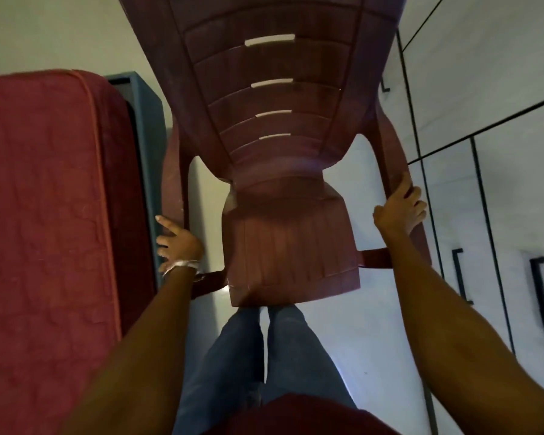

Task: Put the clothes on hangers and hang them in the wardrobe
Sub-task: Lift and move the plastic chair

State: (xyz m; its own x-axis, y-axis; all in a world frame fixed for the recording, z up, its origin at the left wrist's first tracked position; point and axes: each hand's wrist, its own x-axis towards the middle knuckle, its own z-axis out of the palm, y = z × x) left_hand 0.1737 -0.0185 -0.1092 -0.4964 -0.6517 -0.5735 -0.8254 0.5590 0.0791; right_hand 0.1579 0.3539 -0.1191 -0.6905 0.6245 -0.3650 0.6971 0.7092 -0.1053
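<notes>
No clothes or hangers are in view. I hold a maroon plastic chair (283,127) in front of me, its seat near my legs and its slatted back pointing away. My left hand (178,243) grips the chair's left armrest, with the index finger stretched along it. My right hand (399,211) has its fingers curled round the right armrest. The white wardrobe (496,171) with black handles stands on my right, and the doors I can see are closed.
A bed with a red quilted mattress (47,215) and a blue-grey frame (146,120) runs along the left. A narrow strip of pale floor (352,340) lies between bed and wardrobe, and my legs in jeans stand on it.
</notes>
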